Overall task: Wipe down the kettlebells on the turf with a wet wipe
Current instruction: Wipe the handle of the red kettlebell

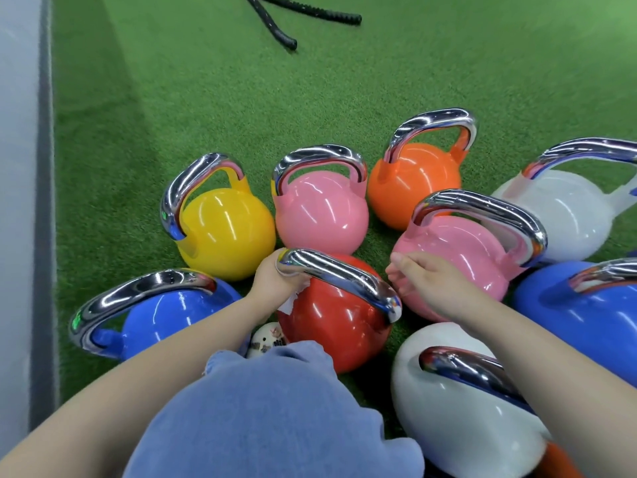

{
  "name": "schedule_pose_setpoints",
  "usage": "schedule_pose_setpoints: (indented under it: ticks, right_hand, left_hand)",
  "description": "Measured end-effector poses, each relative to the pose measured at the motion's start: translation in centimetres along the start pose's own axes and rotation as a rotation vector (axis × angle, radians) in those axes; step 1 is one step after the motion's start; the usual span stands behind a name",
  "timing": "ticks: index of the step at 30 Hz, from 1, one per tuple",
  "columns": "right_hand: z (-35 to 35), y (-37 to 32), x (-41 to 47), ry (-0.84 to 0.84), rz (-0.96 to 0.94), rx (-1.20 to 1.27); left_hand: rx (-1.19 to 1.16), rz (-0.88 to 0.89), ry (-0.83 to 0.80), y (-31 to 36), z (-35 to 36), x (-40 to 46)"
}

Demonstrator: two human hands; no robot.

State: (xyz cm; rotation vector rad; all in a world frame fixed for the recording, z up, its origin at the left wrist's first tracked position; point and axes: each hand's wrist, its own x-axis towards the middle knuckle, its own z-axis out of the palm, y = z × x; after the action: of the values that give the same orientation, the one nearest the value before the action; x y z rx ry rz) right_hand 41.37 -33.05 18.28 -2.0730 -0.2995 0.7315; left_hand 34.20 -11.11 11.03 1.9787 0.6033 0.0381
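left grip: my left hand [275, 279] curled round the near-left end of the red kettlebell's chrome handle [339, 277], a bit of wet wipe [291, 302] showing under the fingers against the red shell.
right grip: my right hand [422, 281] hovers relaxed and holding nothing, just beside the near pink kettlebell [458, 267]; can't tell if it touches the pink shell.
red kettlebell [339, 326]: upright on the turf [241, 81], centre of the cluster, right in front of my knee [269, 408] in blue fabric.
back row: I see a yellow kettlebell [227, 229], a far pink kettlebell [320, 212] and an orange kettlebell [412, 186], left to right.
sides: blue kettlebell [172, 319] on my left; near white kettlebell [458, 408] and a second blue kettlebell [586, 322] on my right; far white kettlebell [565, 215] behind the near pink one.
small item: white object with markings [267, 339] tucked between knee and red kettlebell, probably a shoe, blurry.
far turf: black battle rope [303, 15].
left edge: grey wall or pad [20, 201].
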Motion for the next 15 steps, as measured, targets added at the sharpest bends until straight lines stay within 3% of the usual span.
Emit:
schedule_pose_setpoints:
  ticks: [3, 7, 10, 15]
  right_hand:
    - [-0.6, 0.2, -0.2, 0.048, -0.004, 0.038]
    - [-0.7, 0.4, -0.7, 0.108, 0.015, 0.140]
    - [-0.7, 0.4, -1.4, 0.130, 0.034, 0.199]
    - [-1.0, 0.6, -2.6, 0.173, 0.023, 0.269]
  left_hand:
    - [0.360, 0.263, -0.023, 1.9, -1.7, 0.2]
    - [1.017, 0.617, -0.315, 7.5, -0.9, -0.8]
    - [1.317, 0.645, -0.507, 10.3, 2.2, -1.2]
    - [1.416, 0.577, -0.689, 12.1, 3.5, -1.5]
